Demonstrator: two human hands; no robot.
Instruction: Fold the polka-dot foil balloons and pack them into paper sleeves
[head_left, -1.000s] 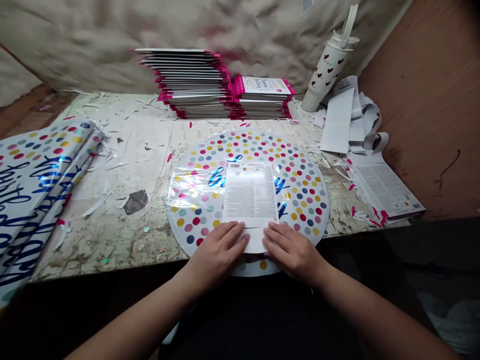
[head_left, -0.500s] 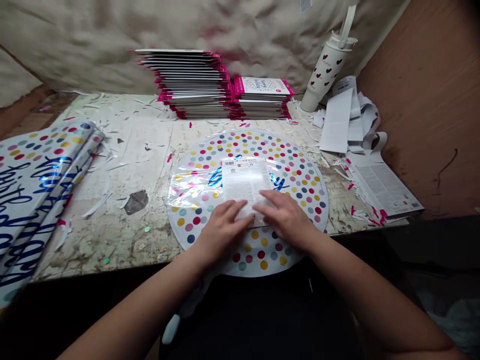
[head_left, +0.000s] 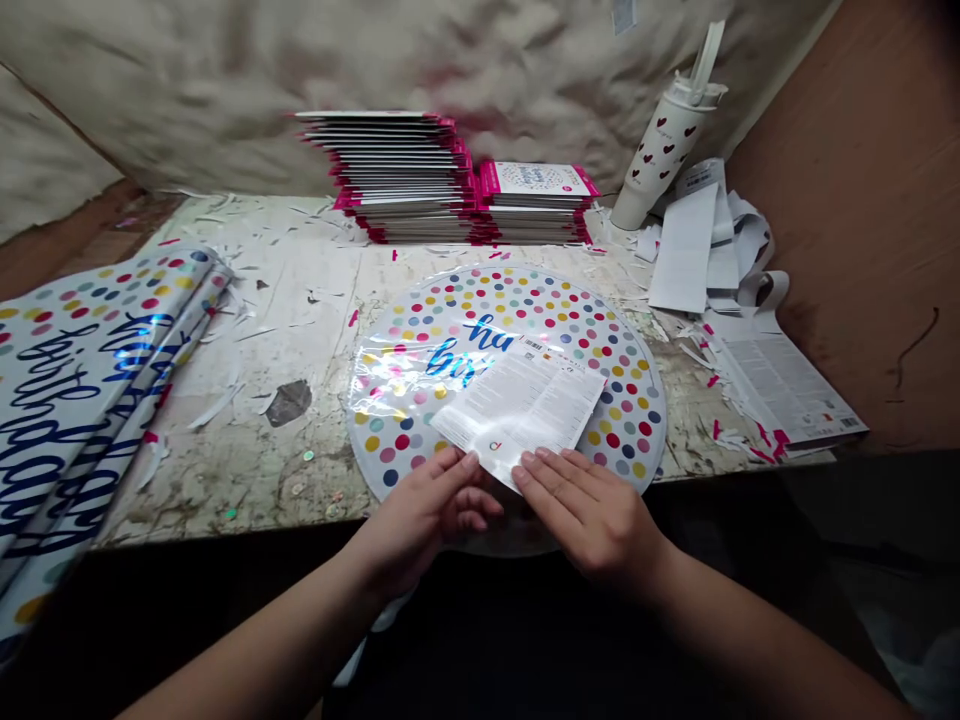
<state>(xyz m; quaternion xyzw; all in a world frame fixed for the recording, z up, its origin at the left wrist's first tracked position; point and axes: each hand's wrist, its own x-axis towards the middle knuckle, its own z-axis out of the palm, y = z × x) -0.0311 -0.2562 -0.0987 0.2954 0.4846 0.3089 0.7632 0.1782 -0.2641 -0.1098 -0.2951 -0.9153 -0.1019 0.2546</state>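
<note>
A white printed card (head_left: 517,395), covered in small text with a barcode at its far edge, is turned at an angle over a round foil balloon (head_left: 401,385). Colourful dots and blue lettering mark the balloon, which lies flat at the table's front edge. My left hand (head_left: 431,510) pinches the card's near left edge, its other fingers curled beneath. Over the card's near right edge lie the fingers of my right hand (head_left: 592,510), held together; its thumb is hidden. The card's near corner is raised off the balloon.
Folded dotted balloons (head_left: 97,400) lie at the left. Behind stand a tall stack of pink-edged packets (head_left: 405,180) and a lower stack (head_left: 536,205). A heart-patterned tumbler (head_left: 660,155), folded white papers (head_left: 682,250) and another printed card (head_left: 795,385) are at right. Paper scraps litter the table.
The card has turned clockwise and come nearer to me, baring more of the balloon's blue lettering. My hands have gone from lying on its face to gripping its near edges.
</note>
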